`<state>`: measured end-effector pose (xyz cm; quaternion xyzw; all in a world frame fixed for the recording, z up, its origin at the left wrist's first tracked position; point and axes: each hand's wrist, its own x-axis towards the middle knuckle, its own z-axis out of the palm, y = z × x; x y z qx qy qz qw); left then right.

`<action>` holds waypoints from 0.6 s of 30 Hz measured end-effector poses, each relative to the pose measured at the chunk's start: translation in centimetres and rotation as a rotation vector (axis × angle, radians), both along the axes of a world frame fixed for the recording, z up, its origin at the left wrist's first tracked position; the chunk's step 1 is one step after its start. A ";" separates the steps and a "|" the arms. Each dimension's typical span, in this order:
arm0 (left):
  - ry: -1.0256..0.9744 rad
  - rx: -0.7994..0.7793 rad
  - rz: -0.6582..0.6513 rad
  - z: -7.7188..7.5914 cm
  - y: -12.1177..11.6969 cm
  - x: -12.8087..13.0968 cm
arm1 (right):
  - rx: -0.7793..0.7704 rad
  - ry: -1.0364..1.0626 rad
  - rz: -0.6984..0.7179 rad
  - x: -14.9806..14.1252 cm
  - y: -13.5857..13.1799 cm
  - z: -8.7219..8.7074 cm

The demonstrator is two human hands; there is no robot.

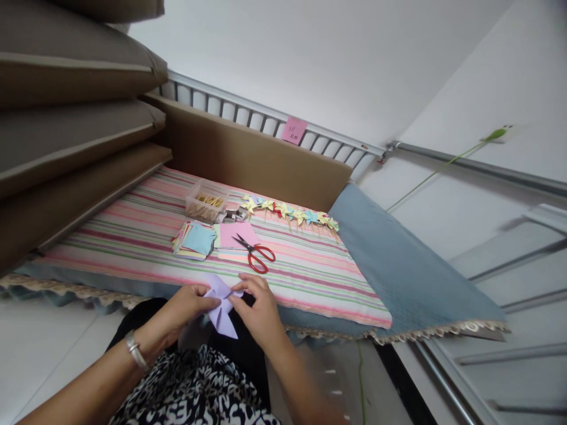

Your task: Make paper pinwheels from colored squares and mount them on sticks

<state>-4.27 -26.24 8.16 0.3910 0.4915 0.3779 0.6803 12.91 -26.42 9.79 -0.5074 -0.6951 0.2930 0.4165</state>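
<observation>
A purple paper pinwheel (222,316), partly folded with pointed blades, is held up just in front of the striped cloth's near edge. My left hand (189,304) pinches its left side between thumb and fingers. With thumb and forefinger near its centre, my right hand (259,308) grips the paper from the right. Whether a pin sits at the centre is too small to make out. Beyond my hands lie red-handled scissors (259,258), their blades resting on a pink paper sheet (235,232). Left of them is a stack of coloured paper squares (198,238).
On the striped cloth (310,283) stands a clear plastic box (206,203) of small wooden sticks. Small metallic pieces (231,216) are beside it. Several finished pinwheels (295,212) form a row along a cardboard panel (252,150). Large brown padded pieces (80,106) rise at left.
</observation>
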 end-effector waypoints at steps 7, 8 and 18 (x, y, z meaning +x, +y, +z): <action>0.015 0.043 0.038 1.5 -0.7 0.7 | 0.031 -0.141 -0.035 -0.4 -0.6 -0.3; 0.015 0.043 0.038 1.6 -0.7 0.7 | 0.034 -0.144 -0.037 -0.6 -0.6 -0.3; -0.031 0.026 0.023 1.5 -0.9 0.3 | 0.045 -0.134 -0.064 -1.5 -0.3 -0.6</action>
